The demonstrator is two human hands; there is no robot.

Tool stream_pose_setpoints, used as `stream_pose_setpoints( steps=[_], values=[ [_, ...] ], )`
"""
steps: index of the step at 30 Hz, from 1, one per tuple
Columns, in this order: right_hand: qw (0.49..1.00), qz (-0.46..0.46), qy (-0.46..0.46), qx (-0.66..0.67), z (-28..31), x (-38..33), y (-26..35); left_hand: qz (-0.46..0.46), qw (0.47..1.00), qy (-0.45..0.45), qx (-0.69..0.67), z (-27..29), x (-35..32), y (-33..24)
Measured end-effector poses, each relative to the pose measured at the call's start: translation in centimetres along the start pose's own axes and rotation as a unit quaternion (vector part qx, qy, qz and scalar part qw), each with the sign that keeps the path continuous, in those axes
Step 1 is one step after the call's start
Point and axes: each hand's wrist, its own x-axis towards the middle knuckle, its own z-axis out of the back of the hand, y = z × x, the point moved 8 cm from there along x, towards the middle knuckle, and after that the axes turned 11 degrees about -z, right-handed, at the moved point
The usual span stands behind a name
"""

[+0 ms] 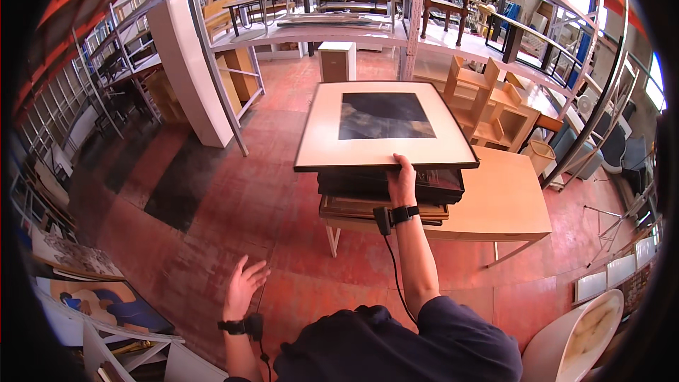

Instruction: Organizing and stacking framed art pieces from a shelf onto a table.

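A framed picture (318,124) with a thin dark frame, a wide pale mat and a dark image in its middle lies face up over a stack of dark frames (438,184). My right hand (402,182) grips its near edge, thumb on top and the other fingers hidden below. Whether the picture rests on the stack or is slightly raised, I cannot tell. Beneath the stack is a light wooden table (506,191). My left hand (246,286) hangs open over the red floor, fingers spread, holding nothing.
Shelving with tables and stools (445,3) spans the back. A tall white panel (187,71) stands at the left, a wooden shelf unit (495,110) behind the table. Framed pictures (113,301) lean at the lower left; a round white piece (576,339) is at the lower right.
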Motion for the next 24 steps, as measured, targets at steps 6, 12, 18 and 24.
stream_pose_setpoints(
  steps=[6, 12, 18, 24],
  values=[
    [0.994, 0.040, -0.103, 0.024, 5.6, 4.8, -0.3, 0.040, 0.980, -0.196, -0.002, 9.3, -5.9, 3.4],
    [0.995, -0.029, -0.054, 0.074, 8.3, 6.0, -2.8, 0.052, 0.948, -0.310, -0.050, 14.1, -10.2, 5.4],
    [0.930, -0.296, -0.037, -0.216, 9.2, 0.9, -3.7, 0.076, 0.934, -0.333, -0.108, 16.0, -13.9, 8.4],
    [0.887, -0.370, 0.040, -0.276, 15.2, -7.9, -6.4, -0.030, 0.952, -0.254, -0.170, 24.2, -32.3, 21.2]
  ],
)
